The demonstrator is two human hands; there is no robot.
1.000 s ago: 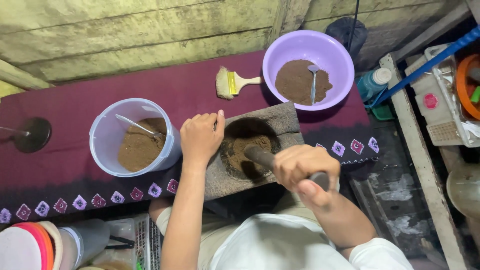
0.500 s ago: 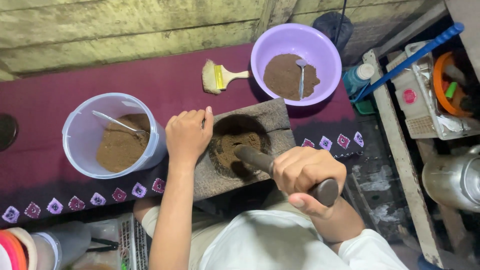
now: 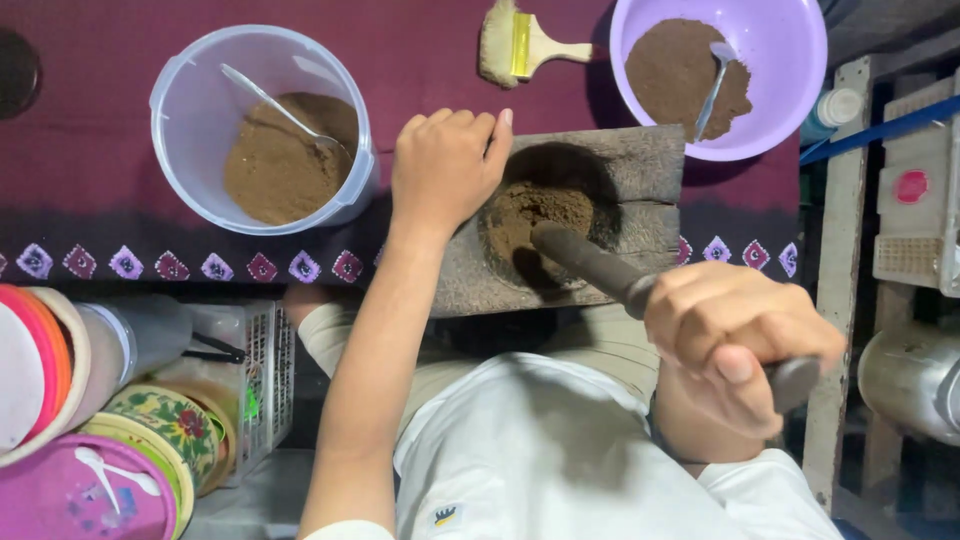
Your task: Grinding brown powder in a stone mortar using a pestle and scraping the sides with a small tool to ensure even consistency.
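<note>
Your right hand [image 3: 740, 335] grip wraps pestle [image 3: 600, 268] | long axis runs lower right to centre, tip in mortar [image 3: 560, 225] powder | left hand [image 3: 445, 170] pressed flat on mortar's left edge

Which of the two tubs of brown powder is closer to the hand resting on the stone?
The clear white bucket, just beside the left hand. The purple bowl sits farther off, beyond the stone mortar, at the top right.

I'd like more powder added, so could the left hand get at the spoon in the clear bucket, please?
Probably yes: the left hand rests on the stone mortar beside the bucket, and the spoon handle lies uncovered.
</note>
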